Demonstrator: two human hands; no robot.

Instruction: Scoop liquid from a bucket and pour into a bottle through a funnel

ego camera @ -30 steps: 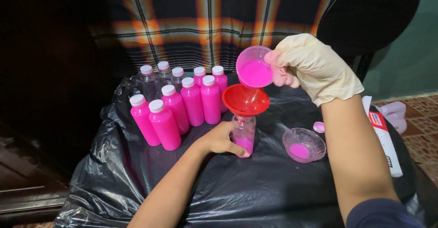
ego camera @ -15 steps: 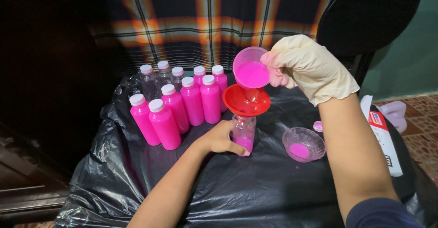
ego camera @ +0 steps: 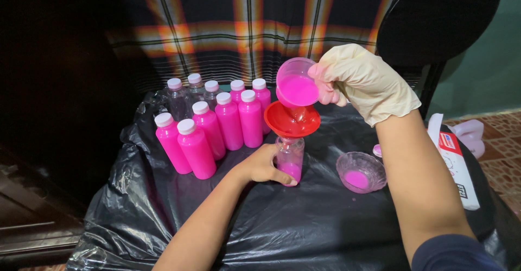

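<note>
My right hand (ego camera: 363,81), in a cream glove, grips a small clear cup (ego camera: 296,87) of pink liquid, tilted over a red funnel (ego camera: 292,121). The funnel sits in the neck of a clear bottle (ego camera: 290,160) with pink liquid in its lower part. My bare left hand (ego camera: 266,165) wraps around the base of that bottle on the black plastic sheet (ego camera: 304,227).
Several capped pink-filled bottles (ego camera: 214,127) stand in rows to the left, with a few clear ones (ego camera: 179,98) behind. A small glass bowl (ego camera: 361,171) with pink liquid sits to the right, a loose cap (ego camera: 377,150) beside it. A white packet (ego camera: 453,160) lies at the far right.
The cup has shifted slightly left and tipped a little more over the funnel. My left hand and the bottle stay in place.
</note>
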